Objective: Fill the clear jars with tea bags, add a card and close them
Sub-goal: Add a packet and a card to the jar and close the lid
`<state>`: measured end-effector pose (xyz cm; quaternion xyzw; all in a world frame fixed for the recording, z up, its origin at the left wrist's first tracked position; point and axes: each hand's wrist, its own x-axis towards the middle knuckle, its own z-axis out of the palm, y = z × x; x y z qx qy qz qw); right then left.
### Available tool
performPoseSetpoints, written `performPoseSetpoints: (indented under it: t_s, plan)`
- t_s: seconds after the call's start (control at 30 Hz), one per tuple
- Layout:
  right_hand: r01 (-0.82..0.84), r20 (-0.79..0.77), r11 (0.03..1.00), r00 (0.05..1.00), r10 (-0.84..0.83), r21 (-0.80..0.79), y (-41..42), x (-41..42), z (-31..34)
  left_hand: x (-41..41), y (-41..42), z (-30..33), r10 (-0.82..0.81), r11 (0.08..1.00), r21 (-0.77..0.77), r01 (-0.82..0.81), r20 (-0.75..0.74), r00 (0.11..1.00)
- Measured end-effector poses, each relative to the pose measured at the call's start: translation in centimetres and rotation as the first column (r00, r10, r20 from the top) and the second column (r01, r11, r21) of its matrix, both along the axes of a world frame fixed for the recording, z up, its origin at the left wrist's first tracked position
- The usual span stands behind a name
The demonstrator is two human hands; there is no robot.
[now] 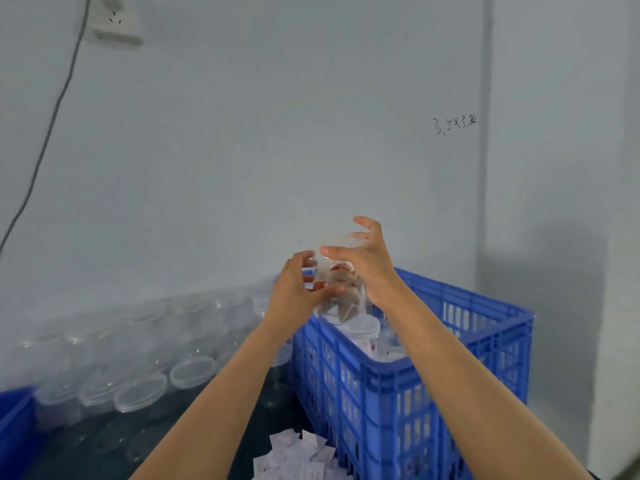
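Note:
I hold a clear jar (pixel 341 292) up above the near corner of the blue crate (pixel 408 379). Tea bags and a card with red print show through its wall. My left hand (pixel 298 292) grips the jar's body from the left, fingers curled round it. My right hand (pixel 367 261) is on the clear lid (pixel 341 242) at the top, thumb and fingers curved round its rim. Inside the crate stand more closed jars (pixel 363 325) with white-looking lids.
Rows of empty clear jars and lids (pixel 138 368) cover the dark table along the wall at the left. Loose tea bags or cards (pixel 298 455) lie at the bottom centre. A blue bin (pixel 15 424) sits at the far left. A cable hangs down the wall.

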<state>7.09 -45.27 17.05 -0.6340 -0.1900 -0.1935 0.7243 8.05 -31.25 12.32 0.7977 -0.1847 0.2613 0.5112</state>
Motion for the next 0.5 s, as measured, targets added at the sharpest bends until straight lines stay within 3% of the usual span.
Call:
performPoseSetpoints:
  t_s: [0.2, 0.37, 0.5]
  plan:
    - [0.16, 0.066, 0.986, 0.985, -0.157, -0.054, -2.2, 3.3, -0.9, 3.1, -3.5, -0.3, -0.086, 0.996, -0.01, 0.086, -0.005, 0.996]
    - [0.368, 0.117, 0.902, 0.93, -0.35, -0.226, -3.3, 6.0, -2.5, 4.7, -5.7, -1.1, -0.078, 0.971, 0.224, 0.085, -0.04, 0.996]
    - [0.429, 0.079, 0.871, 0.903, -0.423, -0.239, -3.9, 7.3, -2.4, 4.6, -6.2, -0.6, -0.067, 0.956, 0.278, 0.09, -0.09, 0.994]
